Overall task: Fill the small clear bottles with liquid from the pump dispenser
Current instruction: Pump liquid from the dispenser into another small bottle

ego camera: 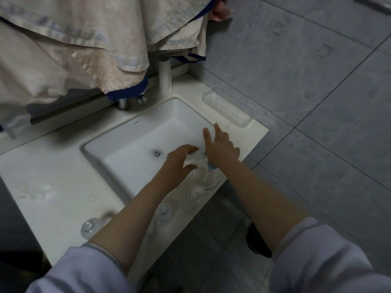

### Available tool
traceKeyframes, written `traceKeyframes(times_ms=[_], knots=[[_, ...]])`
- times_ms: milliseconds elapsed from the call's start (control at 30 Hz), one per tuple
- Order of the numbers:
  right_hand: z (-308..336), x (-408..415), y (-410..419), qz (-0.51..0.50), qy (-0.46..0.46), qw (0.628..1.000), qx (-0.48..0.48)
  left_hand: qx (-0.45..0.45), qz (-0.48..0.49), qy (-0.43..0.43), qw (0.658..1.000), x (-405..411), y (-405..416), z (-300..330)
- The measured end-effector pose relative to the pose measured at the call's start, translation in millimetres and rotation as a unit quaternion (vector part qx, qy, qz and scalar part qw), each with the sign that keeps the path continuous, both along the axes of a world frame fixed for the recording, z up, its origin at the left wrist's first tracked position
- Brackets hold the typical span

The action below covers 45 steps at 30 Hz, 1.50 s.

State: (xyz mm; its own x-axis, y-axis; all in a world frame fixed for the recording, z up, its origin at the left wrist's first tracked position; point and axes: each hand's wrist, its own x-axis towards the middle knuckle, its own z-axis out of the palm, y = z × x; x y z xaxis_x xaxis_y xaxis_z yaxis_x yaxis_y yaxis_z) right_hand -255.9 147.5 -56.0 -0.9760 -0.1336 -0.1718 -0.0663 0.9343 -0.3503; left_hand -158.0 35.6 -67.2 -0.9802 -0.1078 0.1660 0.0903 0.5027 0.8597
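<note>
A clear pump dispenser (204,181) with a blue collar (211,166) stands on the front right rim of the white sink (131,127). My right hand (222,150) rests on top of its pump head, index and middle fingers stretched out straight. My left hand (179,162) curls its thumb and fingers round a small clear bottle (194,157) held beside the pump spout; the bottle is blurred. More small clear bottles stand along the counter's front edge: one (192,198) next to the dispenser, one (164,211) partly behind my left forearm, one (90,227) further left.
The faucet (122,103) stands at the sink's back and the drain (157,153) lies in the basin. A clear tray (228,108) sits on the right counter. Beige cloths (74,49) hang over the back. A white pole (165,75) rises nearby. Grey tiled floor (317,123) lies to the right.
</note>
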Motion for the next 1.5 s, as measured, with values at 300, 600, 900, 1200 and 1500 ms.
traceKeyframes(times_ms=[300, 600, 900, 1200, 1500], knots=[[-1.0, 5.8, 1.7, -0.006, 0.029, 1.000, 0.000, -0.048, 0.003, -0.057, 0.997, -2.6, -5.1, -2.2], [5.7, 1.5, -1.8, 0.026, 0.102, 0.994, 0.002, -0.011, -0.006, -0.050, 0.999, -1.4, -14.1, -0.9], [-1.1, 1.6, 0.4, 0.014, 0.049, 0.999, 0.010, -0.027, 0.006, -0.032, 0.999, -2.0, -6.5, -7.1], [-2.7, 2.6, 1.0, -0.011, 0.043, 0.999, -0.010, -0.039, 0.008, -0.050, 0.998, -1.6, -6.6, 0.7], [5.5, -0.4, 0.6, 0.014, 0.047, 0.999, 0.002, -0.005, 0.000, -0.063, 0.998, -1.1, -6.5, 10.2]])
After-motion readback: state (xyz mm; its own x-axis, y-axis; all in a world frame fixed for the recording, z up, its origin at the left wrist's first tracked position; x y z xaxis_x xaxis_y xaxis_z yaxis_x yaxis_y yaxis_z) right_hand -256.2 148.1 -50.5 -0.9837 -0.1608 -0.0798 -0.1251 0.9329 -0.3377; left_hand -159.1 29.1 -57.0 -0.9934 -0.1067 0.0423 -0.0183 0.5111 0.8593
